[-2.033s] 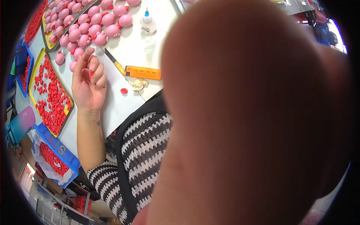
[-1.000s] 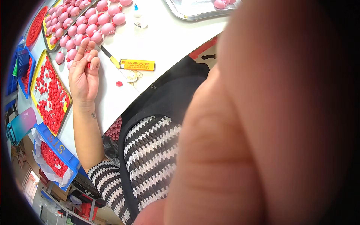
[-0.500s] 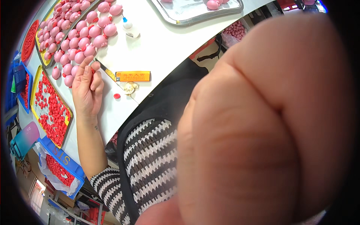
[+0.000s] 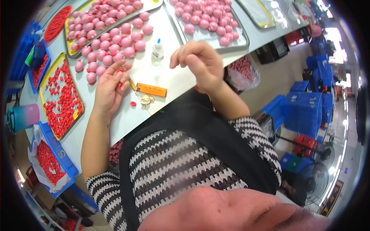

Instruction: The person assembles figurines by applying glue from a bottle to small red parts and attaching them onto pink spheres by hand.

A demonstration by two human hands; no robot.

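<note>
Head view, looking down on the worktop (image 4: 154, 74). The left hand (image 4: 109, 90) is held above the left part of the surface, palm turned inward. Its grip is closed at the fingertips, with bent fingers and thumb around small red pieces (image 4: 120, 84); how many are held cannot be told. Just beyond these fingers lie loose pink balls (image 4: 114, 48), several bearing red parts.

The right hand (image 4: 202, 63) is raised near the front edge of the worktop, well apart from the left. Its grip is loosely curled, thumb near the bent fingers; whether anything small is held between the tips cannot be told.

Between the hands stands a clear bottle (image 4: 157, 51) with a blue tip. Nearer the wearer lie a flat orange strip (image 4: 151, 90), a crumpled cream-coloured object (image 4: 147, 100) and a single red disc (image 4: 133, 104).

At far left, a yellow-edged tray (image 4: 47, 76) carries many more red pieces; below it is a blue bin (image 4: 67, 163), lined with pale sheeting and also containing red pieces. Beyond the right hand, a grey metal tray (image 4: 233, 48) bears further pink balls. A black apron (image 4: 185, 107) covers the wearer's striped top.
</note>
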